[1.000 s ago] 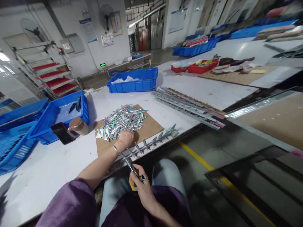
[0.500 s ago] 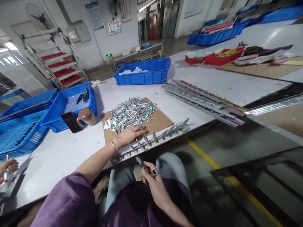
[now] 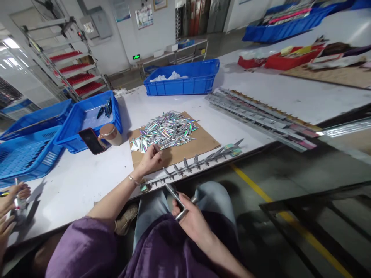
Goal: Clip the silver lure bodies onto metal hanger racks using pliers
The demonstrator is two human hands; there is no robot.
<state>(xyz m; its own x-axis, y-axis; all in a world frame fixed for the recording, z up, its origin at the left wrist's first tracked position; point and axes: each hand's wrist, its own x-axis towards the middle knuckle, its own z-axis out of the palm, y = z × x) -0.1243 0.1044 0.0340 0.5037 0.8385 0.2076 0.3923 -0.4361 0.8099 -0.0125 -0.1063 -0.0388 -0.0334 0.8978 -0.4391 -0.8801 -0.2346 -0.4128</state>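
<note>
A pile of shiny holographic leaf-shaped pieces (image 3: 166, 130) lies on a brown cardboard sheet (image 3: 203, 142) on the white table (image 3: 81, 177). My left hand (image 3: 150, 159) rests at the pile's near edge, its fingers curled in a pinch; what they hold is too small to make out. A long metal strip with pointed pieces (image 3: 197, 161) lies along the table's front edge, just right of that hand. Over my lap, my right hand (image 3: 189, 220) is closed on a metal plier-like tool (image 3: 176, 199), its tip pointing up towards the strip.
Blue crates (image 3: 87, 119) stand at the left, with a phone (image 3: 89, 141) and a brown mug (image 3: 111, 134) beside them. Another blue crate (image 3: 185, 79) is at the back. Stacked long strips (image 3: 261, 116) lie to the right. Another person's hands (image 3: 11, 200) work at the far left.
My left hand went from lying flat on the cardboard to the pile's near edge, fingers now curled. My right hand has tilted the tool more upright over my lap.
</note>
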